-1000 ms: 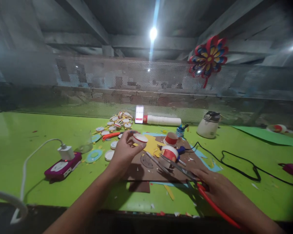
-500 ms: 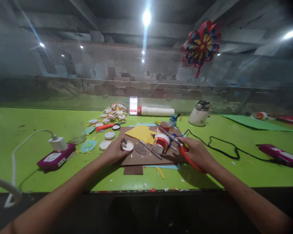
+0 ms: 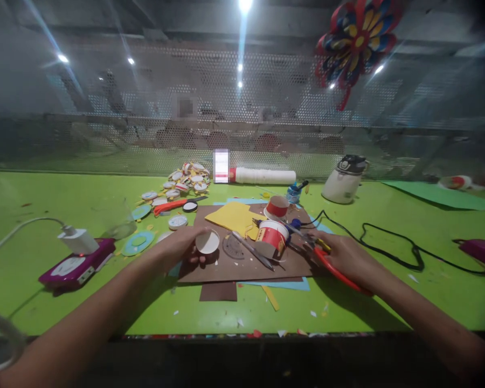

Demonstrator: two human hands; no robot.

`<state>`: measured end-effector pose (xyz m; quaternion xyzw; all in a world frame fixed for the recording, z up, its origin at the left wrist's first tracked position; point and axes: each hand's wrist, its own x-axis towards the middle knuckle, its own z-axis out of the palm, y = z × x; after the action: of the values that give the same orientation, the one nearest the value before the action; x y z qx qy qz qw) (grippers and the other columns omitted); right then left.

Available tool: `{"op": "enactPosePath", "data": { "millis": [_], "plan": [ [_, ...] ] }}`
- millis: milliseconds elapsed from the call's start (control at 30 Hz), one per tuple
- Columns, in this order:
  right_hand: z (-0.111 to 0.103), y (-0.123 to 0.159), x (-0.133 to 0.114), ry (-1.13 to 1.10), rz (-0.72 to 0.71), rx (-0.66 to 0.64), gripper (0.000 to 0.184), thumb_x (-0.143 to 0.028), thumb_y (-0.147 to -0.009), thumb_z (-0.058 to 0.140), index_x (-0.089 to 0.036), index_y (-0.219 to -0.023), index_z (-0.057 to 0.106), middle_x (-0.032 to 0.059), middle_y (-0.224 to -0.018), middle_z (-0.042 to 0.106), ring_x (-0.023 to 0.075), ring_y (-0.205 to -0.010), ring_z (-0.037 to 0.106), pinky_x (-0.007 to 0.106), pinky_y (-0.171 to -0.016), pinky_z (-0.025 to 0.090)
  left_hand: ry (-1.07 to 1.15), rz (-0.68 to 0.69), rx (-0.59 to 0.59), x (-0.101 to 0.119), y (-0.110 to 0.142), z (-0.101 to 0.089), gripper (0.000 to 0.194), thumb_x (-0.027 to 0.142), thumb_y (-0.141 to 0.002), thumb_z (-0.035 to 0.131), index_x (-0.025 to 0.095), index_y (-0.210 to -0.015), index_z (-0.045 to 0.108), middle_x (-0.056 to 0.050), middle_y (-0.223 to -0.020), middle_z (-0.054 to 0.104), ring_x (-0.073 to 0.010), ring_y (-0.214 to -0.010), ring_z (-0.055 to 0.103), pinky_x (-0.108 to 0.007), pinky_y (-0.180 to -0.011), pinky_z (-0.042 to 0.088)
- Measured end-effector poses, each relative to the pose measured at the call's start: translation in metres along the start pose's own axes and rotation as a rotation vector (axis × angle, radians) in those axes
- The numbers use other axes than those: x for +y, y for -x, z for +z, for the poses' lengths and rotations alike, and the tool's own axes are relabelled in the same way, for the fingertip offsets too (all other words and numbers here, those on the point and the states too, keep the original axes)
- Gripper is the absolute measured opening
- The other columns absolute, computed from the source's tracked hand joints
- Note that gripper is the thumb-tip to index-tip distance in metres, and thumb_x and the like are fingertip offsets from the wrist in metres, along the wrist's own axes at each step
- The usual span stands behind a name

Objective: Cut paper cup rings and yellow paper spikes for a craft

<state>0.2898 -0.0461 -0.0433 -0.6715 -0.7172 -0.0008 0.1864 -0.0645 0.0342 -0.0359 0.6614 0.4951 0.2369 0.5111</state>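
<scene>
My left hand (image 3: 186, 249) is closed around a small white round paper cup base (image 3: 207, 242), its pale face turned toward me. My right hand (image 3: 345, 254) grips scissors with red handles (image 3: 327, 263), the blades pointing left and away beside a red-and-white paper cup (image 3: 271, 240). That cup lies tilted on a brown board (image 3: 210, 272). Behind it stands another cut paper cup (image 3: 277, 206). A grey pen (image 3: 253, 250) and a dark protractor (image 3: 233, 247) lie between my hands, in front of yellow paper (image 3: 230, 216).
At the back left is a pile of small round paper pieces (image 3: 189, 180). An orange-handled cutter (image 3: 170, 206) lies nearer. Stacked white cups (image 3: 267, 175), an ink bottle (image 3: 294, 193) and a jug (image 3: 343, 180) stand behind. Purple power strip (image 3: 78, 267) sits left; a black cord (image 3: 382, 245) runs right.
My right hand and the scissors have moved right and lower, away from the cup. The white base in my left hand has tilted to face me more. The whole view has shifted.
</scene>
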Motion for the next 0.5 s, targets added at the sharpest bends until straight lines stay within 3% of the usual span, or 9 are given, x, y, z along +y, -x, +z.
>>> {"op": "enactPosePath", "data": {
  "millis": [167, 267, 400, 500],
  "plan": [
    [-0.007, -0.001, 0.013, 0.043, -0.069, -0.106, 0.035, -0.032, -0.081, 0.059, -0.026, -0.115, 0.067, 0.0064, -0.094, 0.074, 0.0243, -0.082, 0.068, 0.029, -0.068, 0.049, -0.252, 0.006, 0.154, -0.005, -0.01, -0.005, 0.04, 0.056, -0.073, 0.052, 0.019, -0.068, 0.066, -0.007, -0.054, 0.061, -0.021, -0.047, 0.052, -0.029, -0.048, 0.03],
    [-0.012, -0.002, 0.019, 0.096, -0.096, -0.125, 0.038, -0.028, -0.083, 0.057, -0.023, -0.12, 0.064, 0.0082, -0.095, 0.069, 0.0233, -0.085, 0.065, 0.03, -0.073, 0.048, -0.426, 0.085, 0.257, -0.012, -0.018, -0.01, 0.035, 0.051, -0.069, 0.058, 0.018, -0.065, 0.07, -0.013, -0.063, 0.062, -0.0301, -0.063, 0.055, -0.033, -0.056, 0.031],
    [-0.014, -0.001, 0.02, 0.147, -0.107, -0.093, 0.042, -0.025, -0.087, 0.05, -0.018, -0.128, 0.057, 0.012, -0.099, 0.061, 0.0229, -0.088, 0.06, 0.033, -0.078, 0.046, -0.681, 0.167, 0.327, -0.024, -0.022, -0.013, 0.044, 0.051, -0.078, 0.049, 0.018, -0.094, 0.073, -0.018, -0.09, 0.069, -0.0381, -0.083, 0.06, -0.039, -0.067, 0.038],
    [-0.021, 0.008, 0.025, 0.154, -0.086, -0.081, 0.041, -0.026, -0.09, 0.047, -0.015, -0.129, 0.055, 0.0128, -0.102, 0.059, 0.022, -0.09, 0.059, 0.033, -0.081, 0.047, -0.726, 0.197, 0.321, -0.033, -0.023, -0.015, 0.049, 0.049, -0.083, 0.043, 0.017, -0.108, 0.069, -0.017, -0.105, 0.068, -0.0363, -0.093, 0.061, -0.041, -0.076, 0.043]
  ]
}}
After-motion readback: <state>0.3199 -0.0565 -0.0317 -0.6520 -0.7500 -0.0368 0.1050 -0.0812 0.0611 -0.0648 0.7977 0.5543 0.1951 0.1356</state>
